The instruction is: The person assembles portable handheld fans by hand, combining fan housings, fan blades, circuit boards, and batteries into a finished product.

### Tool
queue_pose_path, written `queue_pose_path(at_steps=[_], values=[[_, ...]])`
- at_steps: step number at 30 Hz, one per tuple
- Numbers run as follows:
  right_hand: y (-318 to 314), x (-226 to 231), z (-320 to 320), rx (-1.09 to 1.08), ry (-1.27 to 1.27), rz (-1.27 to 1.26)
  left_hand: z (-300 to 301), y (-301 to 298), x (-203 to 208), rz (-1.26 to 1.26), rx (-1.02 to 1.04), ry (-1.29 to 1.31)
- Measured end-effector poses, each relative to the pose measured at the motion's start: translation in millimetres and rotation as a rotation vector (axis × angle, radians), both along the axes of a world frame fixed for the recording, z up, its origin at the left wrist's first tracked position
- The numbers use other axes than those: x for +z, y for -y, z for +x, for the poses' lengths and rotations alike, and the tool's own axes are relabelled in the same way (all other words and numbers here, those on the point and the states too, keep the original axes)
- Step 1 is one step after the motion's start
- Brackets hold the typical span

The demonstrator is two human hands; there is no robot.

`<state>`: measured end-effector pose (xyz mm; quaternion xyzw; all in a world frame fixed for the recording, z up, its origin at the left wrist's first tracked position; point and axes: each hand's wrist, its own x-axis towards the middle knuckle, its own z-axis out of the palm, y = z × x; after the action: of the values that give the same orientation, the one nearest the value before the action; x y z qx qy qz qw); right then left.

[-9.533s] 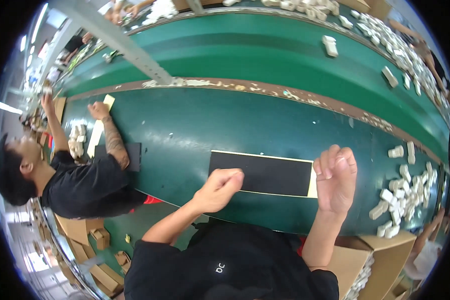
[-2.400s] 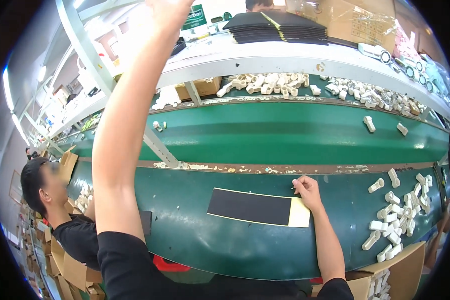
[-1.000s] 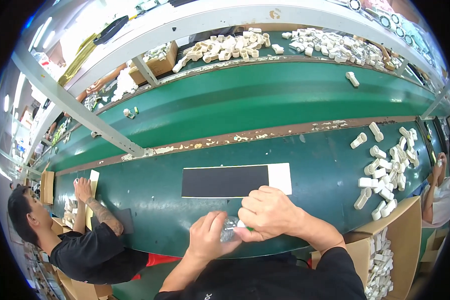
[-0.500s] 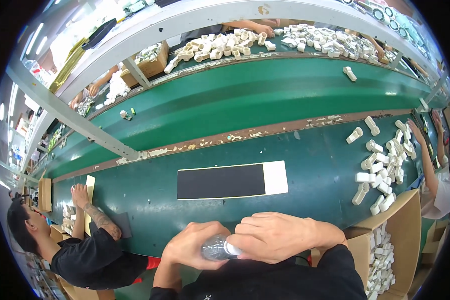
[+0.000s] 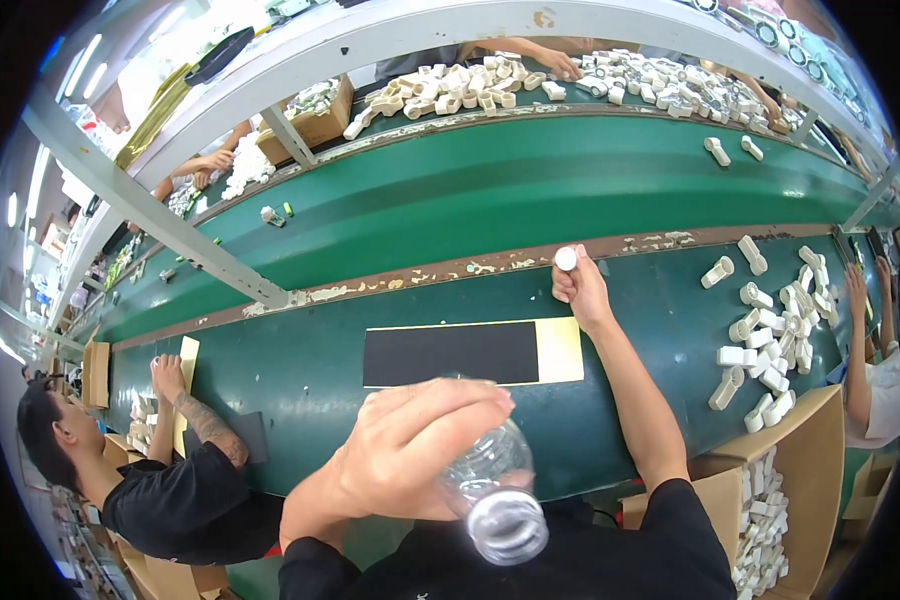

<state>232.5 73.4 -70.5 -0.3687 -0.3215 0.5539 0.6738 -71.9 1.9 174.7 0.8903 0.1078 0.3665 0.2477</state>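
Note:
My left hand point(image 5: 395, 445) is wrapped round a clear plastic bottle point(image 5: 498, 462), raised close to me. The bottle is tilted, its uncapped round mouth pointing toward my body. My right arm is stretched forward, and my right hand point(image 5: 586, 292) grips a round white bottle cap point(image 5: 567, 259) near the belt's painted edge. Between the hands on the green table point(image 5: 300, 360) lies a flat black pad point(image 5: 450, 354) with a pale yellow strip at its right end. Part of the pad's front edge is hidden behind my left hand.
White plastic parts point(image 5: 785, 320) lie heaped at right, above a cardboard box point(image 5: 805, 480) of similar parts. A green conveyor belt point(image 5: 470, 180) crosses beyond the table, under a grey metal frame point(image 5: 160, 220). A co-worker point(image 5: 190, 500) sits at left; other people's hands are across the belt and at right.
The cap has come off the bottle. My right hand has carried it forward to the table's far side. My left hand has raised the bottle and tipped its mouth toward me.

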Motion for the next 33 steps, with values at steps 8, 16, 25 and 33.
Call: queue_pose_path(at_steps=[8, 16, 25, 33], values=[[-3.5, -23.9, 20.7, -0.121, -0.028, -0.06, 22.6, -7.1, 33.3, 0.524, 0.188, 0.195], [-2.2, -21.7, 19.2, -0.113, -0.006, -0.032, 13.7, -11.1, 41.4, 0.781, 0.385, 0.3], [-5.9, -30.2, 23.6, -0.098, -0.037, 0.014, 9.3, -25.5, 66.9, 1.034, 0.441, 0.445], [-6.2, -27.8, 19.6, -0.101, -0.038, 0.0, 4.2, -17.9, 82.9, 1.092, 0.508, 0.505]])
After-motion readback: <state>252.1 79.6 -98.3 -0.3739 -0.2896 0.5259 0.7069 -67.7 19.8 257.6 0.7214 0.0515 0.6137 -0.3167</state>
